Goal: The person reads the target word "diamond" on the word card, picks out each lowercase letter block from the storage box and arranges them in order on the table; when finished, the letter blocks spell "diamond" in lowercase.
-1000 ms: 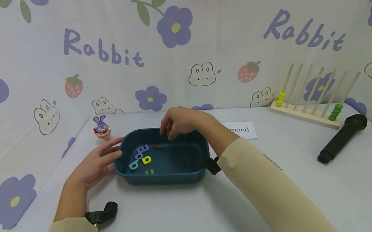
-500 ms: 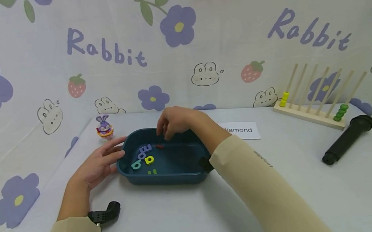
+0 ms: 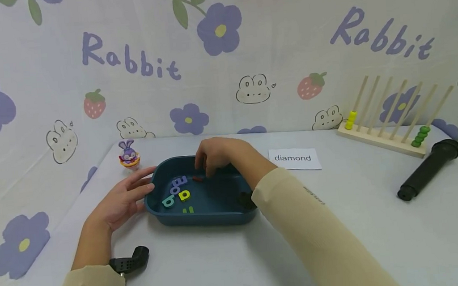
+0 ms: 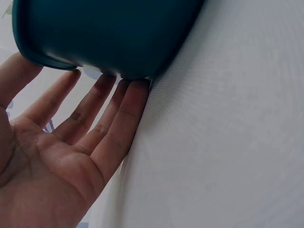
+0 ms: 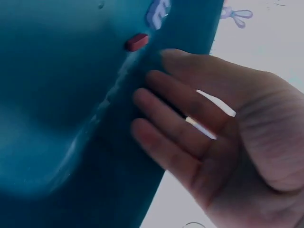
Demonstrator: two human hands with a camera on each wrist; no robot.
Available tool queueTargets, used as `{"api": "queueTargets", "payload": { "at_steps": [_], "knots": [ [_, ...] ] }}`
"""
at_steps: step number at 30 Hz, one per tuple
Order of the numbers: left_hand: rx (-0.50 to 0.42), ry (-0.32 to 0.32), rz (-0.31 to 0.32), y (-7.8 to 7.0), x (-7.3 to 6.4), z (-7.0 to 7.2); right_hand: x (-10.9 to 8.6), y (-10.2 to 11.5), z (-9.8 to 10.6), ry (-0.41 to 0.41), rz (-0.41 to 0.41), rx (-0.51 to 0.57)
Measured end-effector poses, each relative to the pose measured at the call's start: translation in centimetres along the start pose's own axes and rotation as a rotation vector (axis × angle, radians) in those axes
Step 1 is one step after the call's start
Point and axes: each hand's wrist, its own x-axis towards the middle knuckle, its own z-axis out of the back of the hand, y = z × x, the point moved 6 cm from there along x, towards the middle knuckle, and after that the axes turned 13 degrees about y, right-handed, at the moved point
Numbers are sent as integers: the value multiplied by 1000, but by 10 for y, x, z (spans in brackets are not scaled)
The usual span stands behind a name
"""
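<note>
A dark blue tray (image 3: 207, 219) holds several coloured letters towards its left end. Among them are a purple m (image 3: 180, 181), a yellow letter (image 3: 188, 197) and green bits (image 3: 191, 209). My left hand (image 3: 120, 198) touches the tray's left end, its fingertips against the wall in the left wrist view. Inside the tray, by the far wall, is my right hand (image 3: 218, 155). The right wrist view shows this hand (image 5: 204, 118) with loosely extended fingers and nothing in them. Just ahead of its fingertips lies a small red piece (image 5: 137, 42).
Behind the right forearm a white card (image 3: 295, 159) reads "diamond". A purple rabbit figure (image 3: 129, 156) stands behind the tray's left end. At the right are a wooden bead rack (image 3: 382, 140) and a black cylindrical handle-like object (image 3: 429, 170). A printed cloth hangs behind.
My right hand has gone lower into the tray, nearer the red piece, and its forearm has shifted left, uncovering the whole card. The left hand stays at the tray's end.
</note>
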Motion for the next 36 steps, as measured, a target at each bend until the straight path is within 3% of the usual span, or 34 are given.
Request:
{"api": "queueTargets", "payload": {
  "at_steps": [14, 20, 27, 36],
  "knots": [
    [7, 14, 0, -1, -1, 3, 7, -3, -13, 98, -78, -9],
    [5, 10, 0, 0, 0, 3, 10, 0, -12, 94, -60, 3],
    [-7, 15, -1, 2, 4, 1, 12, 13, -2, 50, 5, -76],
    [-11, 9, 4, 3, 1, 1, 19, 17, -6, 106, -16, -99]
  ]
}}
